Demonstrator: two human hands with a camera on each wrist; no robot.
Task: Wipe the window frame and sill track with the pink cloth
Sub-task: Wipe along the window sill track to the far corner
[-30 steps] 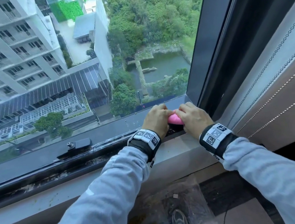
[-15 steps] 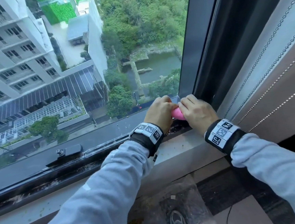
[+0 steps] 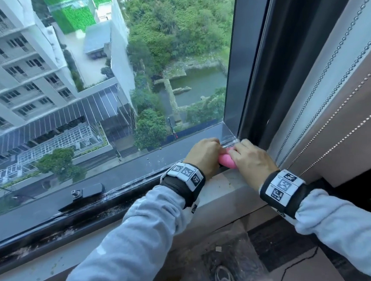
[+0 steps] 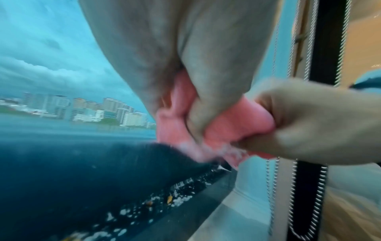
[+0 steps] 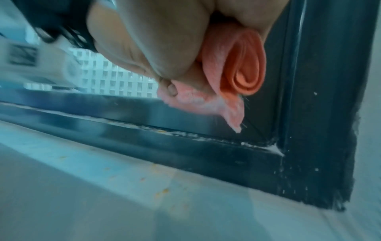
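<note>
Your left hand and right hand both clutch the rolled pink cloth between them, right of centre in the head view, at the lower right corner of the window frame. The cloth's loose tip hangs just above the gritty sill track. Bead chains hang at right.

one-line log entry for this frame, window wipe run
phase: wiping corner | left hand: grips pink cloth | right hand: grips pink cloth | cloth: bunched, at right end of sill track | debris: white specks in track
</note>
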